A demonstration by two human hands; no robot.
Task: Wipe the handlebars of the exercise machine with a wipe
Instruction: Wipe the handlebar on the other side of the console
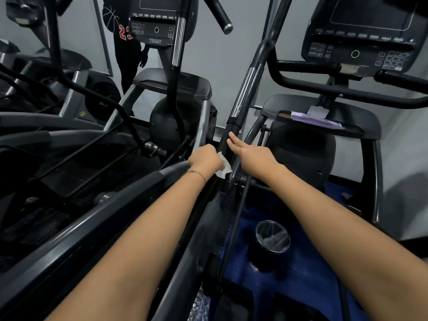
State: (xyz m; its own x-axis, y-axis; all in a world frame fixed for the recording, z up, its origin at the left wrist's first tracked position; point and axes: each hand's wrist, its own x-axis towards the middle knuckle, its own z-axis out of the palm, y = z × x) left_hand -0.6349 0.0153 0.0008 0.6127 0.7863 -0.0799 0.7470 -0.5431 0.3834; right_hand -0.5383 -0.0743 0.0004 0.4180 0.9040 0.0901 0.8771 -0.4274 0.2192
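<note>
White wipe [223, 166] crumpled vs. black, tilted handlebar [234, 126] w/ chrome midsection.

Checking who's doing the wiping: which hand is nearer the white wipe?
Left. The left hand clutches the wipe against the handlebar; the right hand rests just beside it, across the bar.

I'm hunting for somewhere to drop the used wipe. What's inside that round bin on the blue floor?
The bin shows a crinkled clear liner around its rim. Its bottom is too dark to tell whether any rubbish lies there.
</note>
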